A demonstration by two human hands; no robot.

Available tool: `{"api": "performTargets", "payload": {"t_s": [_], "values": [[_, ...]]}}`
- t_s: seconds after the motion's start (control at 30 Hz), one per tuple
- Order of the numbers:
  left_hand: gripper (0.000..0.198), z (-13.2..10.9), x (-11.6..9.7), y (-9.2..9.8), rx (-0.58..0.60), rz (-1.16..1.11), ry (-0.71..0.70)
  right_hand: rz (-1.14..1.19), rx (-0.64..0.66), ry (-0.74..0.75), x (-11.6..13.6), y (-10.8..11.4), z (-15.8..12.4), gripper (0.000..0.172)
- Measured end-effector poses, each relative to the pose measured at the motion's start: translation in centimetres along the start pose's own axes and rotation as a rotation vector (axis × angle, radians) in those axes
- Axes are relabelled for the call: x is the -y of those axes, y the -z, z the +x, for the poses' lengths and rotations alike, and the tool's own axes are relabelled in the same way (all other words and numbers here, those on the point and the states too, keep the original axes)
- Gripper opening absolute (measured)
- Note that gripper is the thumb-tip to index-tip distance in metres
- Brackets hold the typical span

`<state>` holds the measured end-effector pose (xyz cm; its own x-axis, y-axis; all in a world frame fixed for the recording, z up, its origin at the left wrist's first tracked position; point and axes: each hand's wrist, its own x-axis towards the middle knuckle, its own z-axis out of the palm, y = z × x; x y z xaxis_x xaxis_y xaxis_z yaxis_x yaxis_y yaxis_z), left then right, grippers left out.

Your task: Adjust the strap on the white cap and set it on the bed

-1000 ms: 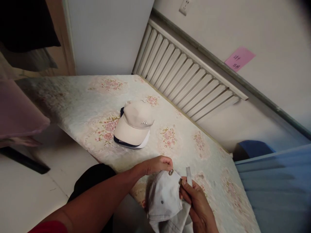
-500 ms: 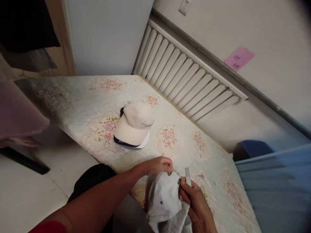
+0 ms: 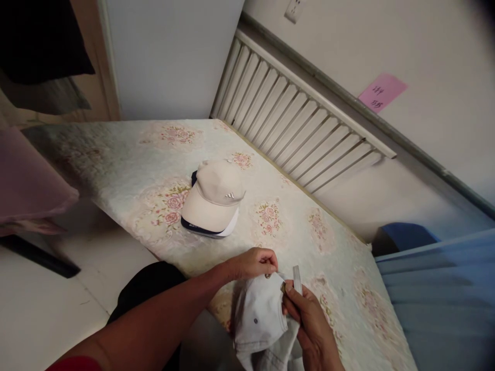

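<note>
Gray cap [image 3: 257, 314] at surface's [image 3: 292, 226] near edge, probably light, soft, floppy, best held by back rim; left hand [image 3: 256, 263] pinches rim by eyelet [image 3: 267, 276], right hand [image 3: 314, 319] grips clasp [image 3: 283, 287] and strap [image 3: 297, 279].

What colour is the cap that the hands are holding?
The cap is pale grey, nearly white; the head view shows it best.

Single cap [image 3: 261, 309] before stacked caps [image 3: 214, 196]
</note>
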<state>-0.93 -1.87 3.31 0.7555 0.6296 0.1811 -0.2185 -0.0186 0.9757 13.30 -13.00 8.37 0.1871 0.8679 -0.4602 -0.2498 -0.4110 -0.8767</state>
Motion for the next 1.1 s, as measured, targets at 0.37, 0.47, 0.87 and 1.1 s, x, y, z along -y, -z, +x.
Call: {"api": "performTargets", "payload": {"t_s": [0.37, 0.47, 0.87, 1.1], "values": [[0.016, -0.4, -0.2, -1.0, -0.114, 0.39, -0.193, -0.054, -0.062, -0.006, 0.2, -1.4, 1.1, 0.038], [0.023, -1.1, -0.3, -1.4, -0.154, 0.512, -0.228, -0.082, -0.084, 0.014, 0.2, -1.5, 1.0, 0.037], [0.016, -4.0, -1.9, -6.0, -0.215, 0.998, -0.351, -0.059, 0.032, 0.126, -1.4, 0.6, -1.0, 0.034], [0.013, -4.1, -3.5, -7.8, -0.131, 1.183, -0.351, -0.025, 0.047, 0.198, -1.6, 1.5, -2.9, 0.028]]}}
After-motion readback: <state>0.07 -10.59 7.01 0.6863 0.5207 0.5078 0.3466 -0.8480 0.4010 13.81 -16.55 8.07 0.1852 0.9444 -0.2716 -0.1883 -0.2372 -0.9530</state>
